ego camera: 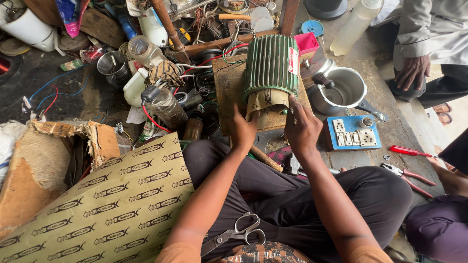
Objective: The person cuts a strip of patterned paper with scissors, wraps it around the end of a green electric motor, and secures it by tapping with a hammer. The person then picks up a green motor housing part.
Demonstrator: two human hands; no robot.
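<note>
Green motor (270, 65) between both hands' fingers (296, 109)

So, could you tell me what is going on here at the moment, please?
A seated person has both hands on a green ribbed motor housing that lies on a wooden board. The left hand and right hand press tan paper at its open end. Scissors rest on the lap. Another person's hand rests nearby.
</note>
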